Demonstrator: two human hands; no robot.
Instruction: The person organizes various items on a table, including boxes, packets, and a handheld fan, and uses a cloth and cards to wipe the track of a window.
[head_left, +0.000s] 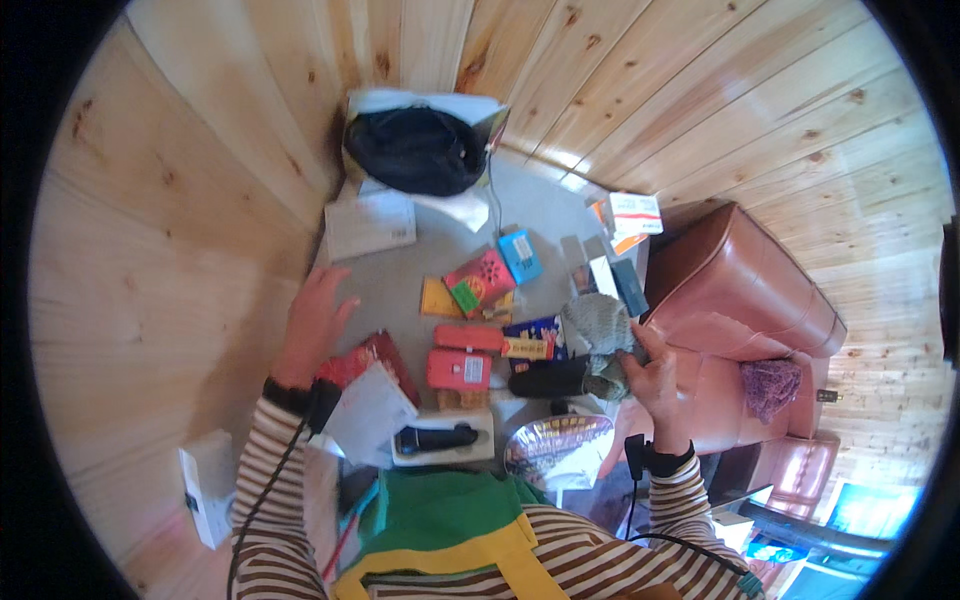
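Observation:
My right hand (654, 371) holds a crumpled grey-green cloth (600, 324) at the table's right side, its lower part touching a black cylindrical item (549, 376). Nothing is in my left hand (313, 319), which is over the left table edge with its fingers apart. Beside its wrist lie a red packet (390, 360) and a white sheet (370, 416). Mid-table are red boxes (459, 369), a pink-red box with a green label (484, 279), a blue box (520, 256) and a yellow packet (439, 297). A black device (435, 439) sits in a white tray near my green apron.
A box holding a black bag (420, 150) stands at the far corner, with a flat white box (370, 225) nearby. White and orange boxes (636, 214) are at the far right edge. A shiny plastic package (559, 450) lies near me. A brown leather sofa (739, 292) adjoins the table.

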